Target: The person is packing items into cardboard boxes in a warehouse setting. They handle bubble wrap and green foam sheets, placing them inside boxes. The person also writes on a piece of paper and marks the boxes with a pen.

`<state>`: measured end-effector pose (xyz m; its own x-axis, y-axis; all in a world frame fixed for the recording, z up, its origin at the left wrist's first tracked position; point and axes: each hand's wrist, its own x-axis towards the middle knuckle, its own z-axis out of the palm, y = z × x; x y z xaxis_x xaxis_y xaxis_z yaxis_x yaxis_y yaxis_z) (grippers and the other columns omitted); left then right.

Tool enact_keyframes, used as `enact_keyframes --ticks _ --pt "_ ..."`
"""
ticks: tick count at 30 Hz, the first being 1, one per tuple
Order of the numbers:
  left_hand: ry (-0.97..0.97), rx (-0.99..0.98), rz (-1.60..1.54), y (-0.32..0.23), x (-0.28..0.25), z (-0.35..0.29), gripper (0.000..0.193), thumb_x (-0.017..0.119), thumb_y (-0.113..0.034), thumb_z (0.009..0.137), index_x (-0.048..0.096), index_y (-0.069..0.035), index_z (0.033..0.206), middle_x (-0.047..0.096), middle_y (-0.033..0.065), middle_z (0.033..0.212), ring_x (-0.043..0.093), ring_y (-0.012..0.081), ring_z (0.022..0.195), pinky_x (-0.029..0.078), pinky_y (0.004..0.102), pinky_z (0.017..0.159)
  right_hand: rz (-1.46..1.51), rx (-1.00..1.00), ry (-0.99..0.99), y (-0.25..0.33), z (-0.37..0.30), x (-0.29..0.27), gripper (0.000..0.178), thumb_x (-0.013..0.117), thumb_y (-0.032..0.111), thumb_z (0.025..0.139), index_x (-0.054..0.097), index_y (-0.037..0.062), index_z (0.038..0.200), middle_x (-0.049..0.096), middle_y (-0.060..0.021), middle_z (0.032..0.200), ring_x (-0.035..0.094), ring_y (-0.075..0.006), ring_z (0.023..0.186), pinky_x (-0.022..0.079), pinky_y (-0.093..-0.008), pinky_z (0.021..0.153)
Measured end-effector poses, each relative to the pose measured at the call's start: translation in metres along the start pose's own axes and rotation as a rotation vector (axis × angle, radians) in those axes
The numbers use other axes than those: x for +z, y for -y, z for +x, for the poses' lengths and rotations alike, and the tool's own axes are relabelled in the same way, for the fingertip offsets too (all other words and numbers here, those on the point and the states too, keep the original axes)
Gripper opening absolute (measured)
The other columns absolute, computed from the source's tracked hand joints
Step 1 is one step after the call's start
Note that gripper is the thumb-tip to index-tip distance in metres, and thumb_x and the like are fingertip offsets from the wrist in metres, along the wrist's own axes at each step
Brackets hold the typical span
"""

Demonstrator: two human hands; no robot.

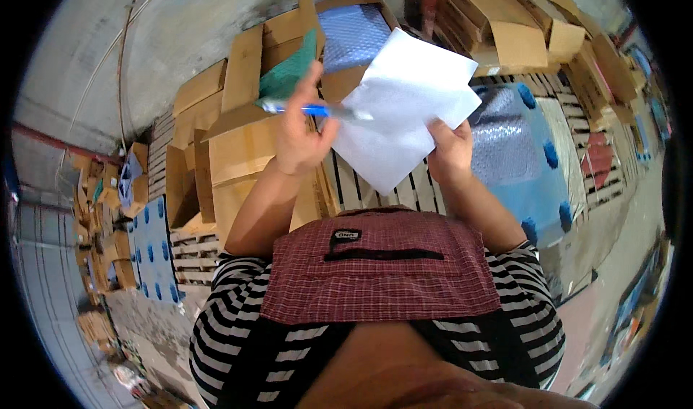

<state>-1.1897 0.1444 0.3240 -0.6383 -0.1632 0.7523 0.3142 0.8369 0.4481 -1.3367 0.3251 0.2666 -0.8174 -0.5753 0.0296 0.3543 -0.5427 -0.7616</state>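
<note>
1 blue pen (316, 111), bright white paper (401, 102)

Mottled grey wall (195, 19), ribbed panels (43, 286) at left, slatted pallets (193, 262), cardboard boxes (516, 39), stained grey floor (151, 329)

Air right of the right hand (452, 153) over the blue panel (553, 199) looked open, depth unclear; cardboard box (242, 153) obstructed left, white sheets (397, 106) between hands.
</note>
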Motion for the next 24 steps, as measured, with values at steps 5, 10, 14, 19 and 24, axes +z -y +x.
enact_keyframes --ticks 5,10,14,19,24 --pt "-0.472 -0.47 -0.468 0.007 0.026 0.059 0.062 0.061 0.007 0.078 0.021 0.002 0.125 0.051 0.0189 0.114 0.054 0.0225 0.105 0.051 0.0325 0.084 -0.305 0.008 0.21 0.006 0.035 -0.048 0.017 0.057 0.003 0.085 0.054 -0.0013 0.101 0.061 -0.0054 0.09 0.056 -0.0124 0.079 0.046 -0.0267 0.068" --pt "-0.472 -0.507 -0.589 0.01 0.036 0.092 0.06 0.061 0.005 0.078 0.023 0.002 0.124 0.051 0.0209 0.114 0.055 0.0217 0.103 0.051 0.0328 0.085 -0.23 -0.058 0.285 0.002 0.044 -0.059 0.009 0.059 0.004 0.085 0.059 -0.0007 0.093 0.062 -0.0048 0.081 0.057 -0.0119 0.071 0.047 -0.0254 0.063" --pt "-0.476 -0.522 -0.604 0.004 0.045 0.11 0.059 0.062 0.005 0.078 0.026 0.002 0.124 0.052 0.0201 0.114 0.055 0.0212 0.103 0.05 0.0328 0.086 -0.283 -0.11 0.304 0.009 0.049 -0.069 0.019 0.062 0.003 0.083 0.055 -0.0017 0.1 0.061 -0.0046 0.089 0.056 -0.0112 0.08 0.047 -0.0255 0.071" --pt "-0.4 -0.559 -0.699 0.018 0.06 0.119 0.062 0.064 0.006 0.075 0.027 0.002 0.124 0.053 0.0187 0.115 0.055 0.0212 0.103 0.049 0.0335 0.086 -0.261 -0.176 0.459 0.012 0.054 -0.102 0.042 0.07 0.004 0.077 0.051 -0.001 0.114 0.056 -0.0077 0.111 0.051 -0.0162 0.103 0.041 -0.0322 0.088" --pt "-0.275 -0.603 -0.778 0.036 0.075 0.127 0.066 0.066 0.004 0.074 0.026 0.002 0.126 0.053 0.0181 0.115 0.055 0.021 0.103 0.047 0.0343 0.088 0.027 0.0 0.525 0.058 0.086 -0.121 0.079 0.066 0.052 0.075 0.042 -0.0001 0.13 0.047 -0.0145 0.125 0.043 -0.0219 0.119 0.035 -0.0385 0.097"
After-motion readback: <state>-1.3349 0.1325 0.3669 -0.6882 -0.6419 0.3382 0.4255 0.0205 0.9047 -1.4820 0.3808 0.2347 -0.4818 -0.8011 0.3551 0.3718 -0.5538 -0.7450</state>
